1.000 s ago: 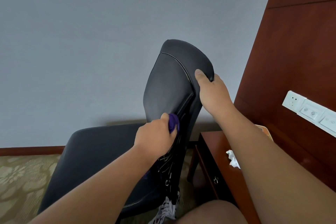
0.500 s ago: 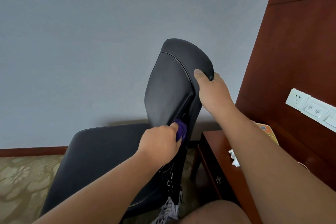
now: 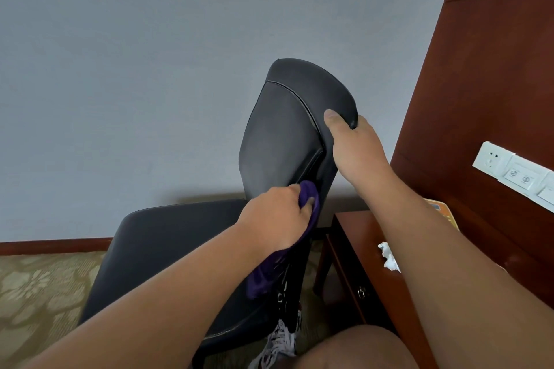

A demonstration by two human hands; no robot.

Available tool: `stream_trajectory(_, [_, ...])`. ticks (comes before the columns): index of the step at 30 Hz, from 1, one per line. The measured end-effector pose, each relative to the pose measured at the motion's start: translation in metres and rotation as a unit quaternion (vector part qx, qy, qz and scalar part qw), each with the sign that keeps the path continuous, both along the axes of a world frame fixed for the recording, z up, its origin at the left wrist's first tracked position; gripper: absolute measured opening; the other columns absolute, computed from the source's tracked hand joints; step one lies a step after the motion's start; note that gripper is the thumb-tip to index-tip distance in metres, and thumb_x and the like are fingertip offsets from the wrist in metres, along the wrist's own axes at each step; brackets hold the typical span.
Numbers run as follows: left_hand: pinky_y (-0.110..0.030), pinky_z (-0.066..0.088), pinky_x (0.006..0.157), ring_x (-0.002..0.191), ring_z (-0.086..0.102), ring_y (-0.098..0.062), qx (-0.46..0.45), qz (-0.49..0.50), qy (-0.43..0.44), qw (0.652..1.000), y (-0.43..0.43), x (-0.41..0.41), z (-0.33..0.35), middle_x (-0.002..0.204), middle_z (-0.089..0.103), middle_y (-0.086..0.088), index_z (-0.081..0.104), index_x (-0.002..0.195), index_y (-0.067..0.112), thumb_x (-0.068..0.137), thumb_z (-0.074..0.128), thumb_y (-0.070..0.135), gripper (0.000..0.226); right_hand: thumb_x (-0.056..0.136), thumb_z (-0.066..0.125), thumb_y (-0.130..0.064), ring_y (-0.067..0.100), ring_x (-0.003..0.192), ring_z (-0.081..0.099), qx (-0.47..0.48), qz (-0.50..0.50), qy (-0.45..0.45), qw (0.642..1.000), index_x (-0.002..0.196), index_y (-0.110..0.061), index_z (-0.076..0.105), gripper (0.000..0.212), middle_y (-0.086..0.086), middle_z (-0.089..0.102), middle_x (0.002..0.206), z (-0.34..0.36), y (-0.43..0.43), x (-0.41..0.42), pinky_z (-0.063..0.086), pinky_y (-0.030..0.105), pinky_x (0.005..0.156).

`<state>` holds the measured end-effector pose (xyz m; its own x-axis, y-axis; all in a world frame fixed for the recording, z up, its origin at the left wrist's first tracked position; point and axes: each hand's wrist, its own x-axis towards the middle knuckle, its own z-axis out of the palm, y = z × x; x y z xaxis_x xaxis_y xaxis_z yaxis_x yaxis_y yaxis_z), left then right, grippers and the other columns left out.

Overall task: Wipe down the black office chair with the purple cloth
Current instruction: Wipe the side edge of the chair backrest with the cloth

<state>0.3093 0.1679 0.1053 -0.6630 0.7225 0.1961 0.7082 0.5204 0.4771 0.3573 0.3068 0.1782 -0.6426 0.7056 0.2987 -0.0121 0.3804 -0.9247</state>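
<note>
Fingers [image 3: 310, 203] of the left hand [image 3: 278, 216] curl round a bunched purple cloth [image 3: 306, 191] and press it against the lower right edge of the backrest of a black office chair [image 3: 278, 135] padded in smooth leather-like material. A loose tail of the cloth hangs below the wrist, down past the rear corner of the seat [image 3: 168, 246]. The right hand [image 3: 358, 148] is clamped on the upper right edge of the same backrest, thumb laid over the front face beside the stitched seam, the other fingers wrapped behind and out of sight. The chair is seen from its side, backrest upright and seat stretching off to the left, over a patterned olive carpet [image 3: 39, 284]. Behind it rises a plain grey wall [image 3: 135, 69] with a red-brown skirting board [image 3: 54, 244] along its foot. Just right of the chair stands a dark red wooden bedside table [image 3: 356, 234] with a small metal drawer pull [image 3: 361, 292] on its front. A crumpled white tissue [image 3: 389, 257] lies on its top, and an orange printed card [image 3: 443, 210] lies near its far edge, by the red-brown wood wall panel [image 3: 494, 69]. A white strip of sockets and switches [image 3: 509, 172] is fixed to that panel. At the bottom edge a bare knee [image 3: 353, 347] and a white laced sneaker [image 3: 278, 341] show.
</note>
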Motion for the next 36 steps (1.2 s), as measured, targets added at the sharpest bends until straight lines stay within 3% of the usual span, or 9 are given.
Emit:
stream_trajectory(6, [-0.038, 0.055, 0.079, 0.082, 0.065, -0.024, -0.083, 0.007, -0.044, 0.996, -0.01, 0.006, -0.037, 0.082, 0.06, 0.002, 0.048, 0.088, 0.023, 0.105, 0.039, 0.042, 0.027, 0.099, 0.05, -0.052, 0.016, 0.098, 0.054, -0.001, 0.003, -0.007, 1.0, 0.125, -0.026, 0.053, 0.037, -0.007, 0.057, 0.112, 0.001, -0.002, 0.001, 0.038, 0.028, 0.081])
stream_trajectory(9, [-0.035, 0.054, 0.072, 0.075, 0.064, -0.021, -0.03, 0.027, -0.061, 0.997, -0.009, 0.008, -0.04, 0.077, 0.06, 0.003, 0.047, 0.081, 0.022, 0.104, 0.042, 0.042, 0.031, 0.098, 0.05, -0.052, 0.016, 0.098, 0.055, 0.004, 0.0, -0.007, 1.0, 0.126, -0.025, 0.054, 0.039, -0.006, 0.058, 0.112, 0.002, -0.003, 0.001, 0.038, 0.028, 0.081])
stream_trajectory(12, [-0.034, 0.053, 0.064, 0.068, 0.064, -0.022, 0.061, 0.04, -0.081, 0.994, -0.001, 0.007, -0.022, 0.075, 0.065, -0.003, 0.054, 0.087, 0.017, 0.104, 0.043, 0.042, 0.032, 0.098, 0.05, -0.052, 0.018, 0.102, 0.056, 0.005, -0.002, -0.006, 1.0, 0.127, -0.024, 0.054, 0.041, -0.005, 0.058, 0.115, 0.001, -0.002, -0.001, 0.039, 0.029, 0.085])
stream_trajectory(16, [-0.037, 0.053, 0.07, 0.074, 0.064, -0.027, 0.114, 0.045, -0.072, 0.99, 0.009, 0.003, 0.002, 0.08, 0.066, -0.005, 0.054, 0.089, 0.016, 0.103, 0.042, 0.045, 0.035, 0.097, 0.051, -0.053, 0.018, 0.107, 0.057, 0.003, -0.005, 0.0, 1.0, 0.132, -0.021, 0.054, 0.048, -0.004, 0.06, 0.121, 0.0, -0.001, -0.002, 0.041, 0.03, 0.088])
stream_trajectory(25, [-0.039, 0.057, 0.074, 0.074, 0.064, -0.02, 0.013, 0.069, -0.043, 0.997, -0.008, 0.006, -0.032, 0.08, 0.062, 0.002, 0.054, 0.097, 0.019, 0.105, 0.039, 0.047, 0.033, 0.097, 0.051, -0.052, 0.016, 0.098, 0.057, 0.004, 0.0, -0.009, 1.0, 0.119, -0.028, 0.053, 0.033, -0.006, 0.059, 0.112, 0.001, -0.001, 0.0, 0.04, 0.029, 0.082])
stream_trajectory(30, [-0.038, 0.057, 0.076, 0.077, 0.065, -0.02, -0.023, 0.079, -0.056, 0.995, -0.016, 0.004, -0.043, 0.083, 0.062, 0.003, 0.053, 0.096, 0.02, 0.105, 0.038, 0.047, 0.032, 0.098, 0.05, -0.053, 0.016, 0.1, 0.057, 0.001, 0.005, -0.013, 1.0, 0.125, -0.026, 0.053, 0.038, -0.005, 0.059, 0.115, 0.003, -0.003, 0.002, 0.04, 0.029, 0.083])
stream_trajectory(36, [-0.033, 0.05, 0.072, 0.078, 0.063, -0.022, 0.006, 0.08, -0.074, 0.994, -0.015, 0.008, -0.027, 0.082, 0.062, 0.001, 0.052, 0.086, 0.021, 0.105, 0.04, 0.043, 0.031, 0.098, 0.049, -0.053, 0.009, 0.086, 0.054, 0.006, 0.005, -0.027, 1.0, 0.111, -0.027, 0.048, 0.029, -0.006, 0.057, 0.107, 0.005, -0.007, 0.005, 0.039, 0.03, 0.075])
